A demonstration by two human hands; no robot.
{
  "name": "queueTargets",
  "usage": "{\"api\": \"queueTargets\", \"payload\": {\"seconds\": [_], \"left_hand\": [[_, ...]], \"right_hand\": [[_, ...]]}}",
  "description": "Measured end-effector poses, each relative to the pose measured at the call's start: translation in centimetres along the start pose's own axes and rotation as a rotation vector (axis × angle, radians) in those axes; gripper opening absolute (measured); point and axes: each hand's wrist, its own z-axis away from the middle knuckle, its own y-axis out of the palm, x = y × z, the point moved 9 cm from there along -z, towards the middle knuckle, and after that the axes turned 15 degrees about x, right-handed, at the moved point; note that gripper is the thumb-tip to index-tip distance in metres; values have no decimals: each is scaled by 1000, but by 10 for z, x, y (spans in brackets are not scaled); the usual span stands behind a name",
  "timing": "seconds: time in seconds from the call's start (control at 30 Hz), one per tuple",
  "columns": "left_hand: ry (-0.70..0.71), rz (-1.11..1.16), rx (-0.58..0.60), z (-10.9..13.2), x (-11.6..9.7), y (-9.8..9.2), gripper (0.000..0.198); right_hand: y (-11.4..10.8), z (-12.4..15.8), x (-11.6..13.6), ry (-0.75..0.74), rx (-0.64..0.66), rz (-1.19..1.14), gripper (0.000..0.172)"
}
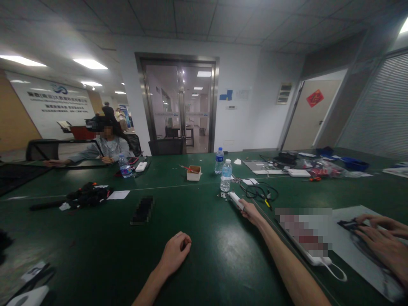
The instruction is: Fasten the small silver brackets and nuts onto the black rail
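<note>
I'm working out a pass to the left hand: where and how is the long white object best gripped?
Probably by its bare far part, pinched across the narrow width, coming from the left. The right hand covers the near end of the long white object, leaving its far end sticking out near the nearest bottle; the left hand is on that side.

White bar (236, 200) plastic-looking; tabletop (204, 263) smooth, glossy.
</note>
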Motion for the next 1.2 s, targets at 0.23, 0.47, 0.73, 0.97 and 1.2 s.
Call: {"api": "queueTargets", "payload": {"seconds": [0.23,0.47,0.73,0.97,1.2], "left_hand": [[1,-8,-25,0,2,-1,12],[8,-19,-47,-2,3,-1,13],[-14,-32,-36,1,-6,-2,21],[121,-21,51,3,-18,10,23],[255,-17,171,11,-43,22,19]], "right_hand": [[8,9,17,-29,-12,125,29],[35,53,43,-71,6,444,31],[152,149,24,-97,151,1068,21],[213,198,-21,79,397,1269,43],[145,137,32,-121,184,1269,60]]}}
